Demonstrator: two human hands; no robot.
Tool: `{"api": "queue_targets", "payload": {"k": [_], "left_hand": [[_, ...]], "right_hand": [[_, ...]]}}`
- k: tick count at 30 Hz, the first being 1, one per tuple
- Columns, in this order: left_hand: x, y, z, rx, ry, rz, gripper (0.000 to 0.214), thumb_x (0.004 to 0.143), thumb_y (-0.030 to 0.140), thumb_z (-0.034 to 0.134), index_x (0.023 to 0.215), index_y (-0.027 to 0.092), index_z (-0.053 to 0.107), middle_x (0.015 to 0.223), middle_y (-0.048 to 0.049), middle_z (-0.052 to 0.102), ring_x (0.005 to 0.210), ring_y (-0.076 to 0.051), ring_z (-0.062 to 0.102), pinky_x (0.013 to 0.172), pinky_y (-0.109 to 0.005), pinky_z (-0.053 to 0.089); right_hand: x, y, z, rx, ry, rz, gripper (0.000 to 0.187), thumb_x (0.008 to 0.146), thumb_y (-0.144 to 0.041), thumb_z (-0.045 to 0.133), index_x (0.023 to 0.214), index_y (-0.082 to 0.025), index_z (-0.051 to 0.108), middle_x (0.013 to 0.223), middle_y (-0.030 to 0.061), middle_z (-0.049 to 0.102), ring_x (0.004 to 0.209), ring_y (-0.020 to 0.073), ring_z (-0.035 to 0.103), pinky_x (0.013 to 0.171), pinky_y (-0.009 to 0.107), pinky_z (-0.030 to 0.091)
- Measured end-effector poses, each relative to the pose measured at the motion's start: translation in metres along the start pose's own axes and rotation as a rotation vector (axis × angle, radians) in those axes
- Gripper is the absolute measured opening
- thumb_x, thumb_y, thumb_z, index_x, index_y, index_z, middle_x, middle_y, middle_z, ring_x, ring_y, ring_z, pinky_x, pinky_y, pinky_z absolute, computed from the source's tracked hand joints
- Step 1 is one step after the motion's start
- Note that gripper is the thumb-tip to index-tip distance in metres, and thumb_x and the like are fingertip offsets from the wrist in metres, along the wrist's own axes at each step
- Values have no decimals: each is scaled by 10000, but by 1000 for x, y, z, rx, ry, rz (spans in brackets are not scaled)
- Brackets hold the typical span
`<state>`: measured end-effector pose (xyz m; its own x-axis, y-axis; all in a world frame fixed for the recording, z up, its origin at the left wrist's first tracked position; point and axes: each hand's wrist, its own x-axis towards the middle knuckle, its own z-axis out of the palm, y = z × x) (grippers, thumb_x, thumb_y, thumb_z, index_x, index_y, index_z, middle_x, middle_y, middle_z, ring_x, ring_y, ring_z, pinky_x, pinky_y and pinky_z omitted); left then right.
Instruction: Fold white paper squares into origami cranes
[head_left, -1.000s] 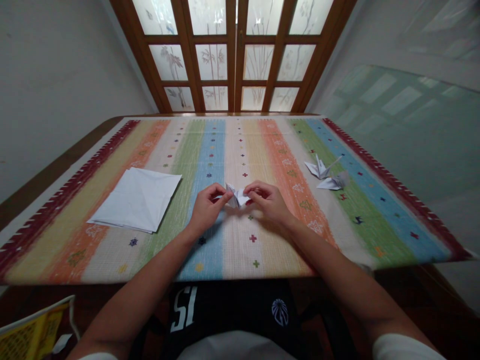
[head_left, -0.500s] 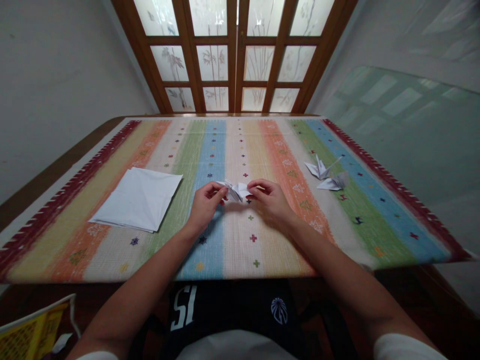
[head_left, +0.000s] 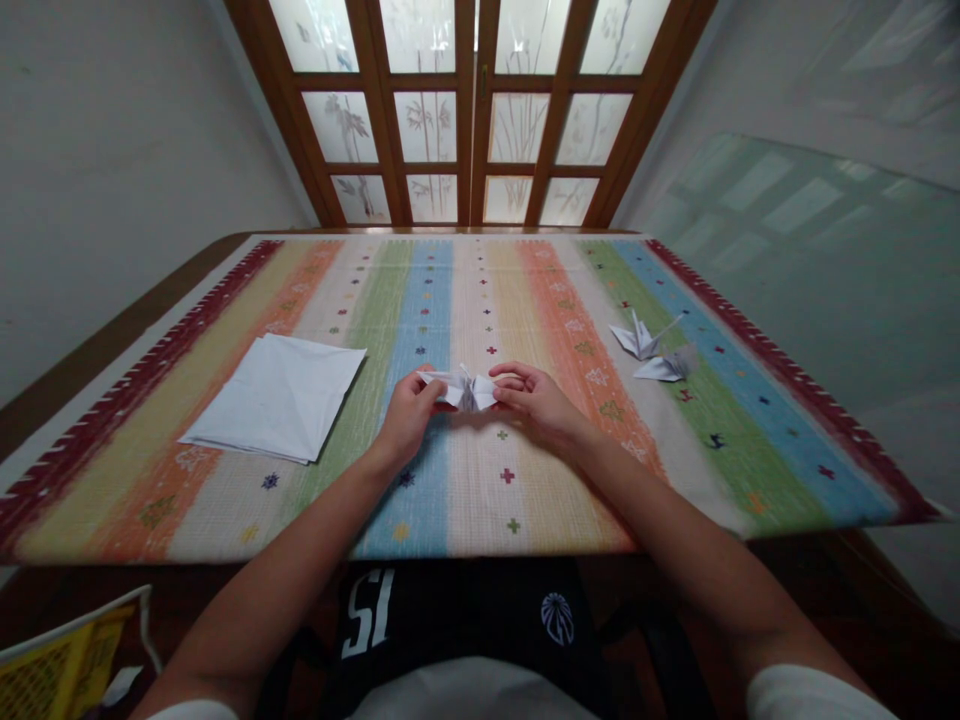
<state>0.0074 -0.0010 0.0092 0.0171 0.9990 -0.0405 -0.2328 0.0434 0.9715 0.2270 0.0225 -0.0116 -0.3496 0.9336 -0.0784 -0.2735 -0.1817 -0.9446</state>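
Note:
Between my hands is a small folded white paper model (head_left: 463, 391), spread sideways like a crane with a small point rising at its middle. My left hand (head_left: 409, 415) pinches its left end, and my right hand (head_left: 534, 402) holds its right end with the fingertips. Both hands rest just above a striped woven tablecloth (head_left: 510, 500). To the left lies a stack of creased white paper squares (head_left: 274, 398). Far to the right sit a white origami crane (head_left: 639, 340) and a second folded paper piece (head_left: 664, 366).
The tablecloth covers a wooden table (head_left: 112, 335) and has a dark red patterned border. Wood-framed frosted glass doors (head_left: 465, 110) stand beyond it. A yellow printed booklet (head_left: 64, 665) lies low at the left, below the table edge. My black shorts show below the near edge.
The paper model has opened out wider and flatter between my hands, and its middle point now stands up. My hands have drawn slightly apart.

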Motion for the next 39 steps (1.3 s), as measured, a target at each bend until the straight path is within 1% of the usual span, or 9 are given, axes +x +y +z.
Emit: {"api": "queue_targets", "payload": {"k": [5,9,12,16,20,25,31,35,39], "left_hand": [[-1,1,0,-9,19,11,380,661,256,785,925,226,514,865,5,657,762,-157,663,648,-253,594],[-1,0,1,8,-39,-17,437,683,233,788,1043,236,540,915,-11,705,765,-167,695,677,-285,625],[-1,0,2,86,-75,13,281,782,327,787,952,212,594,874,-11,681,758,-164,682,690,-299,640],[-1,-1,1,80,-77,35,357,811,441,830,941,207,593,765,20,660,709,-154,670,667,-278,629],[1,-2,-2,22,-57,22,469,746,418,906,979,217,552,760,18,724,686,-143,693,683,-267,622],[2,-2,-2,6,-79,35,471,702,400,945,890,205,560,756,21,718,708,-139,704,728,-282,632],[3,0,-4,-66,-70,2,524,624,367,981,866,205,545,779,25,721,696,-131,699,693,-261,618],[3,2,-5,-65,-96,11,507,628,346,969,871,204,547,793,30,705,688,-122,684,669,-241,596],[2,0,-4,-47,-157,33,429,668,305,928,885,195,575,850,30,679,706,-106,676,697,-230,579]], "right_hand": [[-1,-8,-2,83,4,40,397,664,-313,980,969,-248,735,842,-17,750,765,145,698,743,280,602],[-2,-11,1,104,16,42,325,689,-299,943,896,-254,697,820,-34,705,734,133,658,697,258,586],[-2,-10,4,83,31,-4,288,683,-274,926,870,-251,707,836,-38,684,724,123,638,656,239,563],[1,-7,1,57,76,-18,237,681,-287,908,859,-237,760,871,-20,708,728,118,645,654,236,561],[4,-5,-4,72,107,-9,209,670,-320,925,791,-225,784,831,-7,733,726,126,661,692,250,578],[4,-4,-6,99,98,-2,357,637,-424,1011,865,-229,817,886,18,781,795,155,702,764,289,603],[5,0,-10,102,69,2,428,571,-385,1063,867,-238,791,820,-25,739,717,123,664,683,252,558],[5,-2,-13,121,38,1,452,587,-410,1063,899,-252,777,870,-31,744,761,124,688,728,255,579],[3,-5,-14,113,-9,40,471,590,-405,1063,914,-254,757,816,-48,714,728,117,681,723,256,579]]}}
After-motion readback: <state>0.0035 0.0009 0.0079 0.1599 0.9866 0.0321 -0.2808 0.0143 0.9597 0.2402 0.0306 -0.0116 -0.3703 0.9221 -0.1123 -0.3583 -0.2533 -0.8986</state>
